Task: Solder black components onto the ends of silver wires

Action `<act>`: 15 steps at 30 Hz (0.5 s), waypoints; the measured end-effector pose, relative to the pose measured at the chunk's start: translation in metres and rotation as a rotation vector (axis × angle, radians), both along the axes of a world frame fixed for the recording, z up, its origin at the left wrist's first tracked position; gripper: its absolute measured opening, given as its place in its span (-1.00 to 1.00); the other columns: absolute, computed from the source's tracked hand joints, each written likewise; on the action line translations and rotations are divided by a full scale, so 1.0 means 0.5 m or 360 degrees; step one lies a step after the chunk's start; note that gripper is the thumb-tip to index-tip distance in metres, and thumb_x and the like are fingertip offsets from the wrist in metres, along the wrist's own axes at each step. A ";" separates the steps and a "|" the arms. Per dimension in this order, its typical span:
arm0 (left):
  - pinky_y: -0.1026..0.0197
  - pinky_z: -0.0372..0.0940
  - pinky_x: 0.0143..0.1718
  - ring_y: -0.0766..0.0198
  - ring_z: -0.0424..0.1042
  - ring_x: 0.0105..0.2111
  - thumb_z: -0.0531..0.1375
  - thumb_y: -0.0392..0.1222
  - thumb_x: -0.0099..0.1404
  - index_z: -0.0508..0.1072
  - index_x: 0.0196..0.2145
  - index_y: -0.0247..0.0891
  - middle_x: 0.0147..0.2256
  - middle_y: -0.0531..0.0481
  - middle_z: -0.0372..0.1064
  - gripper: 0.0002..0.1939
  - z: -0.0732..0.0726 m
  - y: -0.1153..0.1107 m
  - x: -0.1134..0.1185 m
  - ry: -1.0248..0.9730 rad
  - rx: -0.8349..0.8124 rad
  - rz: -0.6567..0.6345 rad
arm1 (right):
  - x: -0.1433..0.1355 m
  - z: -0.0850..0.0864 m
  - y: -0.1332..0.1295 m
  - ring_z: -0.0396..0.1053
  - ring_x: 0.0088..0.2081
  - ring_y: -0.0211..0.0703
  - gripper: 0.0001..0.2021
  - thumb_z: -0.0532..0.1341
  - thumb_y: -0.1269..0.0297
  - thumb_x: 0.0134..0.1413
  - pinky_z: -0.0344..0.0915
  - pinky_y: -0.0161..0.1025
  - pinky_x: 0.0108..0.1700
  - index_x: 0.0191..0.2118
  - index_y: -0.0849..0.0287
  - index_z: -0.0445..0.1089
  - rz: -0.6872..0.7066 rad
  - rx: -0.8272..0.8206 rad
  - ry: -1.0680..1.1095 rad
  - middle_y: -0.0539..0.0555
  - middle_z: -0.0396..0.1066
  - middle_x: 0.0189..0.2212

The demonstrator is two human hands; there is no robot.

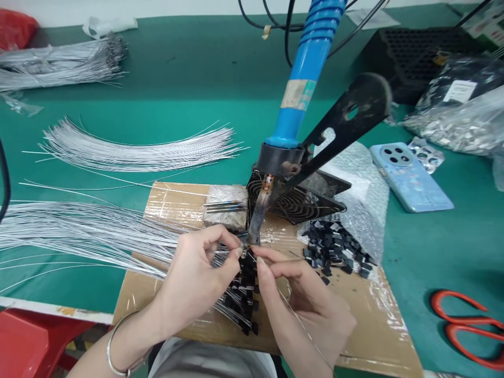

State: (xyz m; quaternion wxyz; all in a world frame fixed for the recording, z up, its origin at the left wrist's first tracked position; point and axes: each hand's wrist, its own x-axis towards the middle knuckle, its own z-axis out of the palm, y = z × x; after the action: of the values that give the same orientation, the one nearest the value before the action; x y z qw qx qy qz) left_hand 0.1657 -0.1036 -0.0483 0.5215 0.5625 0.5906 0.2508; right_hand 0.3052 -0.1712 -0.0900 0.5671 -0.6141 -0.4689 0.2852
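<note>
A blue-handled soldering iron (293, 100) is clamped in a black metal stand (346, 126), its tip (255, 223) pointing down. Just under the tip, my left hand (197, 278) pinches a tiny part between thumb and forefinger; the fingers mostly hide it. My right hand (307, 294) is closed on a thin strand of solder wire (301, 323), which runs from the fingertips down across the palm. Both sets of fingertips nearly meet at the iron's tip. Black connectors (246, 299) with silvery wires attached lie in a row beneath my hands, on cardboard (366, 325).
White wires (98, 226) spread out to the left, with another bundle (145, 152) behind. A small fan (295, 205) sits behind the tip. Loose black pieces (338, 247), a phone (411, 176) and red-handled scissors (468, 325) are on the right.
</note>
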 end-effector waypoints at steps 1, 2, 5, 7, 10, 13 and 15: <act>0.20 0.20 -0.40 0.22 0.40 -0.38 0.22 -0.18 0.22 0.49 -0.43 -0.25 -0.39 -0.03 0.52 -0.88 0.000 0.000 0.000 0.0009 -0.0003 -0.0001 | 0.001 -0.001 0.000 0.67 -0.15 -0.14 -0.85 0.37 0.38 0.24 0.55 -0.32 -0.06 -0.37 0.10 0.46 0.0007 0.0009 -0.0006 0.06 0.69 -0.17; 0.20 0.18 -0.41 0.24 0.37 -0.41 0.22 -0.18 0.22 0.49 -0.43 -0.25 -0.40 -0.03 0.51 -0.88 0.000 0.000 -0.001 0.0021 -0.0007 0.0001 | 0.002 -0.003 0.000 0.67 -0.15 -0.15 -0.84 0.37 0.38 0.24 0.55 -0.33 -0.08 -0.38 0.10 0.46 0.0011 0.0010 -0.0010 0.06 0.69 -0.17; 0.21 0.12 -0.44 0.27 0.28 -0.45 0.23 -0.17 0.22 0.50 -0.42 -0.24 -0.42 -0.01 0.47 -0.88 0.000 0.001 -0.002 0.0052 -0.0022 0.0003 | 0.004 -0.005 0.002 0.67 -0.16 -0.18 -0.82 0.37 0.39 0.24 0.53 -0.35 -0.10 -0.39 0.09 0.44 0.0008 -0.0016 -0.0004 0.04 0.69 -0.17; 0.22 0.10 -0.44 0.28 0.26 -0.45 0.24 -0.15 0.22 0.49 -0.42 -0.24 -0.42 -0.01 0.45 -0.87 -0.001 0.003 -0.002 0.0058 -0.0038 0.0017 | 0.004 -0.006 0.004 0.67 -0.16 -0.19 -0.81 0.36 0.38 0.25 0.52 -0.36 -0.09 -0.40 0.08 0.43 -0.0005 -0.0031 0.0003 0.03 0.70 -0.17; 0.21 0.10 -0.43 0.27 0.27 -0.43 0.24 -0.13 0.22 0.49 -0.43 -0.24 -0.41 -0.02 0.44 -0.86 -0.002 0.005 0.000 0.0058 -0.0057 0.0044 | 0.004 -0.007 0.007 0.67 -0.15 -0.17 -0.82 0.38 0.36 0.23 0.52 -0.35 -0.08 -0.40 0.08 0.44 -0.0013 -0.0036 0.0007 0.04 0.70 -0.16; 0.22 0.06 -0.45 0.29 0.22 -0.47 0.25 -0.12 0.22 0.49 -0.43 -0.23 -0.42 -0.01 0.42 -0.85 -0.002 0.007 0.002 0.0063 -0.0059 0.0051 | 0.004 -0.007 0.009 0.68 -0.15 -0.09 -0.82 0.38 0.34 0.24 0.56 -0.29 -0.11 -0.40 0.10 0.45 -0.0011 -0.0028 0.0005 0.09 0.70 -0.15; 0.21 0.05 -0.46 0.30 0.19 -0.48 0.24 -0.12 0.22 0.49 -0.43 -0.24 -0.43 -0.01 0.41 -0.85 -0.002 0.008 0.003 0.0061 -0.0059 0.0058 | 0.004 -0.005 0.010 0.69 -0.15 -0.04 -0.82 0.37 0.33 0.24 0.58 -0.23 -0.11 -0.40 0.11 0.45 -0.0009 -0.0028 0.0005 0.13 0.70 -0.15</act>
State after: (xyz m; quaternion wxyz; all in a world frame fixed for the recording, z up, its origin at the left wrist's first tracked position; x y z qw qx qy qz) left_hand 0.1674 -0.0996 -0.0494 0.5159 0.5466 0.6151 0.2383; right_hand 0.3073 -0.1662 -0.0926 0.5633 -0.6200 -0.4636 0.2887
